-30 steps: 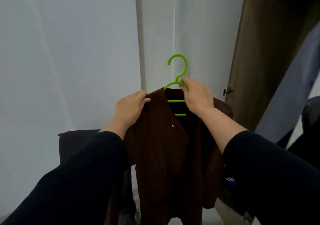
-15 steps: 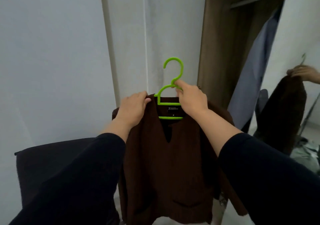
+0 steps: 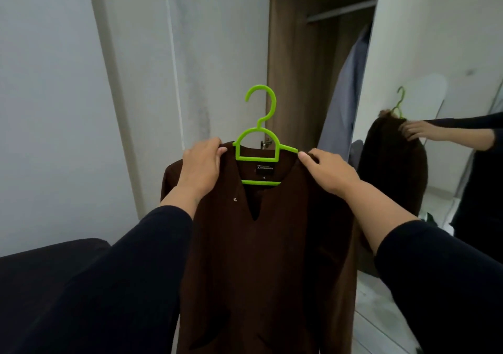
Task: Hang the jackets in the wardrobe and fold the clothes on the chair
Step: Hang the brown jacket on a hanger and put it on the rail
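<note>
A dark brown jacket (image 3: 266, 258) with a V-neck hangs upright on a bright green plastic hanger (image 3: 258, 146), a black label showing inside the collar. The hanger's hook points up and is free of any rail. Behind it to the right stands the open wooden wardrobe (image 3: 296, 62), with a grey-blue garment (image 3: 344, 100) hanging inside below its rail.

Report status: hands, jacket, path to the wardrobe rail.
Both hands gripping: left hand and right hand on the brown jacket shoulders. Jacket on green hanger, not yet hung. Blue garment hangs below wardrobe rail.
</note>
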